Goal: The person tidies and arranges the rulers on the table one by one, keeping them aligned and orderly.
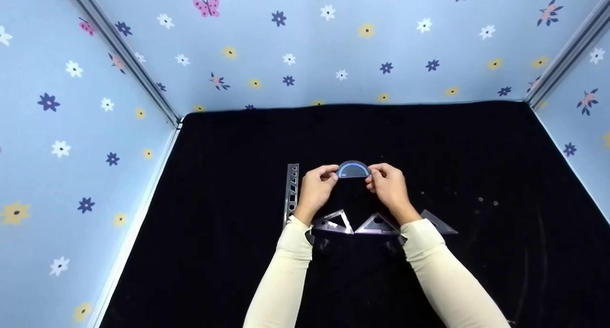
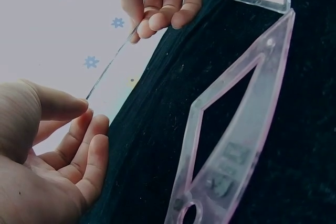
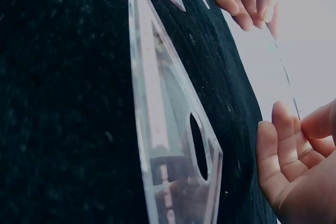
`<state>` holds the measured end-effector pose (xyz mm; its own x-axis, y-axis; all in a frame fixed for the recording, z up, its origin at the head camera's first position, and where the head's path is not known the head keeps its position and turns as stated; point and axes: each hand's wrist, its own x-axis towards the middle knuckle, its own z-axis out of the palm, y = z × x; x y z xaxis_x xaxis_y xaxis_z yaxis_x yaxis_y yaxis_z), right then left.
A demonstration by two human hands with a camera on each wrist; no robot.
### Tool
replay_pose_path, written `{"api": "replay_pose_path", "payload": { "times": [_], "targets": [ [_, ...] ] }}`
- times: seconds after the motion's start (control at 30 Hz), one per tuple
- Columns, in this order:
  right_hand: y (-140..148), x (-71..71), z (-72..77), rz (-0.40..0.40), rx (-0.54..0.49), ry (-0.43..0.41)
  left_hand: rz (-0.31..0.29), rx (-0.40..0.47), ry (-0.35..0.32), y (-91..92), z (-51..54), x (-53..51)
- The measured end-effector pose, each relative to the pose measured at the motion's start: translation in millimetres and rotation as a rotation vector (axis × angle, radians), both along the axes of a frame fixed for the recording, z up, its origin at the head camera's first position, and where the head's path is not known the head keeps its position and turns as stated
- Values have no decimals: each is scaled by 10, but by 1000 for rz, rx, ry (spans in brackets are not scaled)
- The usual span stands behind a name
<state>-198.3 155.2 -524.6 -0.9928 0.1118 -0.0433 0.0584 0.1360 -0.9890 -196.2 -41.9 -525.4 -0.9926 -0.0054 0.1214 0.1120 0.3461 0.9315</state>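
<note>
A clear half-round protractor [image 1: 353, 169] with a blue arc is held up between both hands in the head view. My left hand [image 1: 316, 187] pinches its left corner between thumb and fingers. At the opposite corner my right hand [image 1: 388, 185] pinches it the same way. Both wrist views show the protractor edge-on as a thin line. Nearer the body, two clear set squares lie on the cloth, the left one [image 1: 335, 222] and the middle one [image 1: 377, 224], their tips nearly touching. The left wrist view shows the left set square [image 2: 244, 145] large, with a cut-out.
A clear ruler [image 1: 292, 187] with cut-out shapes lies left of the left hand. Another triangular piece [image 1: 441, 223] lies partly behind the right wrist. Black cloth [image 1: 228, 213] covers the table, and blue flowered panels [image 1: 314, 42] stand at the back and sides.
</note>
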Motion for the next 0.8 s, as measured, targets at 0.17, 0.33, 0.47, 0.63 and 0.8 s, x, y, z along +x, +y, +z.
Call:
{"api": "replay_pose_path", "payload": {
  "times": [0.17,0.33,0.47,0.63,0.8],
  "targets": [
    [28,6,26,29,-15,-1,0,-11,6,-8,22,9],
    [61,62,101,70,6,-6,-11,-3,11,0,12,38],
    [71,65,92,73,27,3,-17,12,14,10,3,42],
    [94,58,60,75,14,-1,-18,6,19,12,2,58],
    [139,117,138,77,11,-9,-45,21,8,42,4,88]
  ]
}}
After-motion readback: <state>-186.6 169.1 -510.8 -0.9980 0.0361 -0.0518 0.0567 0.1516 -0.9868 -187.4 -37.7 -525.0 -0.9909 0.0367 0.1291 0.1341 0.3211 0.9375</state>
